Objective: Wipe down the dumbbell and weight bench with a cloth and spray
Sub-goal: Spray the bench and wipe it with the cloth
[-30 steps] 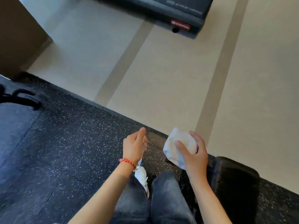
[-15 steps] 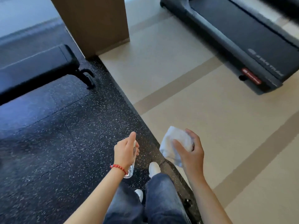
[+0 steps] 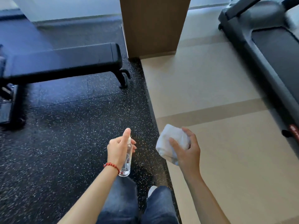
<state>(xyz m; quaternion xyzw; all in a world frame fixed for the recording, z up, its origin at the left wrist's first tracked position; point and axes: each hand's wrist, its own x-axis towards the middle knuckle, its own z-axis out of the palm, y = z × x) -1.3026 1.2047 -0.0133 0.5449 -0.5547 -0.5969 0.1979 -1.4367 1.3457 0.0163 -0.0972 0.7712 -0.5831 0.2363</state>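
My left hand [image 3: 119, 150] grips a small clear spray bottle [image 3: 127, 165] upright, forefinger resting on its white nozzle. My right hand [image 3: 186, 151] holds a bunched white cloth [image 3: 171, 139] at the same height, a short way to the right. The black padded weight bench [image 3: 64, 59] stands at the upper left on the speckled black rubber floor, well ahead of both hands. No dumbbell is clearly visible.
A brown pillar [image 3: 153, 25] rises behind the bench's right end. A treadmill [image 3: 271, 50] runs along the right side on the beige floor [image 3: 218, 143]. Metal frame parts [image 3: 6, 102] sit at the far left. My legs in jeans are below.
The view has swung left, bringing the bench and pillar nearer the centre and the treadmill to the right edge. Both hands keep the same hold on bottle and cloth.
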